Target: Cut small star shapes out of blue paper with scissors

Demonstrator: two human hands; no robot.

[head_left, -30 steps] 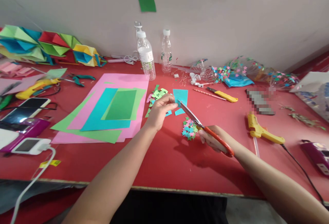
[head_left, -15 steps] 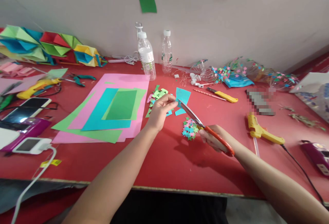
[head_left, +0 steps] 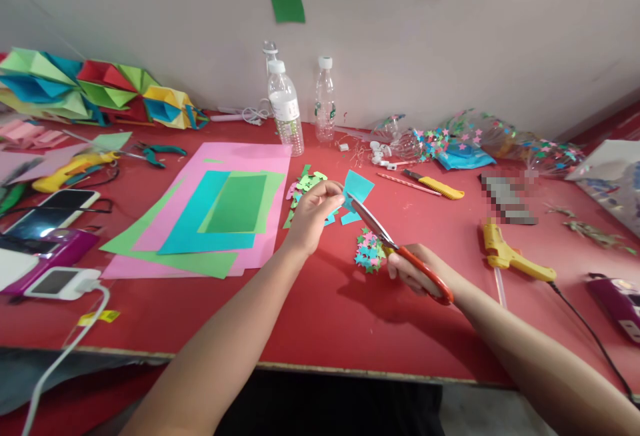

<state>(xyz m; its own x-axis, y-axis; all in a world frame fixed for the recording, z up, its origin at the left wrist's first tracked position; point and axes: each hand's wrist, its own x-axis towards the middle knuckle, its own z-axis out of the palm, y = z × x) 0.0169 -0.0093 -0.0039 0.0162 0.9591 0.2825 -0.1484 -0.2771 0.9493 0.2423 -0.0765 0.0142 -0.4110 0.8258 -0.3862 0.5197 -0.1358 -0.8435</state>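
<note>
My left hand [head_left: 313, 213] pinches a small piece of blue paper [head_left: 359, 187] above the red table [head_left: 320, 316]. My right hand [head_left: 417, 269] grips orange-handled scissors [head_left: 395, 246]; their blades reach up-left and meet the lower edge of the blue paper. Under the scissors lies a little heap of cut paper stars [head_left: 369, 251] in blue, pink and green. A blue offcut [head_left: 350, 217] rests on the table just below the held paper.
Stacked pink, green and blue sheets [head_left: 210, 213] lie to the left, green scraps [head_left: 303, 186] beside them. Two water bottles [head_left: 285, 113] stand by the wall. A yellow glue gun [head_left: 510, 256], a yellow utility knife [head_left: 435, 185], phones [head_left: 55, 213] and folded paper shapes [head_left: 95, 89] surround the work area.
The blue paper in my left hand has turned slightly, its far corner tipping up to the right. The scissors have stayed almost in place against it.
</note>
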